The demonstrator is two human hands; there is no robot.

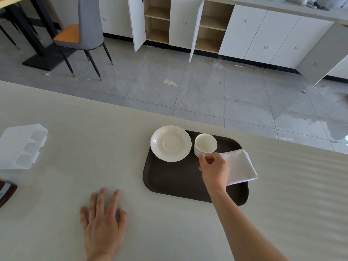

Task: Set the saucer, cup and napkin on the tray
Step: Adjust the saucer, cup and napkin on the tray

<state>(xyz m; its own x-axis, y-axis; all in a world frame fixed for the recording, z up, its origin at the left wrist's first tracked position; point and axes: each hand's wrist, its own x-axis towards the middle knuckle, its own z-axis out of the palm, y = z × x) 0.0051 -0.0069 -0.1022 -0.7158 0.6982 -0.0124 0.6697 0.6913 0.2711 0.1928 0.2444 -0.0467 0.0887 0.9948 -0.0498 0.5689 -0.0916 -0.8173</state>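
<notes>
A pale table (75,113) fills the lower part of the view, seen from above by the person standing at it. At the far left edge lies a dark reddish object (6,191), only partly in view. Just beyond it sits a clear plastic divided box (22,146).

Nearer the person, the left hand (103,221) lies flat on the table, palm down, fingers spread wide, holding nothing. It is well apart from the tray.

Right of centre is a dark brown tray (169,178) with rounded corners. At its far left corner rests a white saucer (170,143) with a wavy rim; part of the rim reaches over the tray's edge. Just beside the saucer, to its right, a white cup (205,144) stands upright on the tray, with nothing visible inside it.

The right hand (214,170) reaches in from the lower right, its bare arm crossing the tray's near edge. Thumb and fingers are pinched at the near side of the cup, where its handle would be; the handle itself is hidden by the hand.

To the right of the hand, a folded white napkin (241,166) lies on the tray's right side, its outer corner hanging past the rim.

Beyond the table are a grey tiled floor, a grey chair (82,32) with an orange seat, and white cupboards (244,32), two doors standing open.
</notes>
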